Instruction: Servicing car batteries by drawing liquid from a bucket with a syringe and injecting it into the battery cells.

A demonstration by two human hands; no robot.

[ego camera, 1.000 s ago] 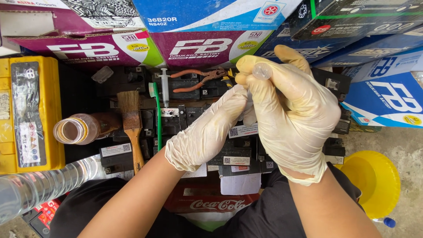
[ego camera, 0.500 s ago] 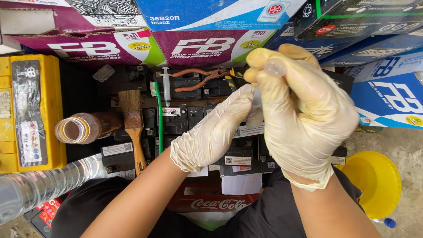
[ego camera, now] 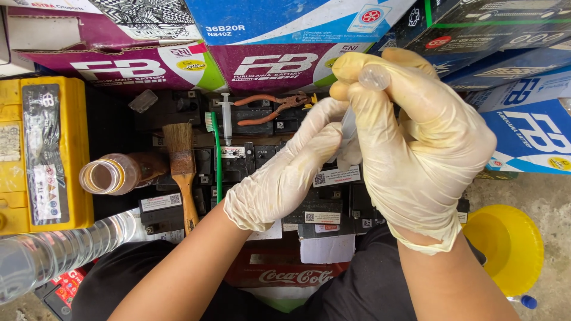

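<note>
One clear plastic tube [ego camera: 351, 128] was held upright between both gloved hands above the black batteries [ego camera: 333, 202]. The right hand [ego camera: 416, 148] gripped its capped top; the left hand [ego camera: 291, 172] pinched its lower part. A green toothbrush [ego camera: 215, 154] lay nearby.

Clear plastic syringe [ego camera: 357, 122], upright, its round plunger cap under the right hand's [ego camera: 416, 154] thumb, its barrel pinched by the left hand's [ego camera: 291, 172] fingertips.
</note>
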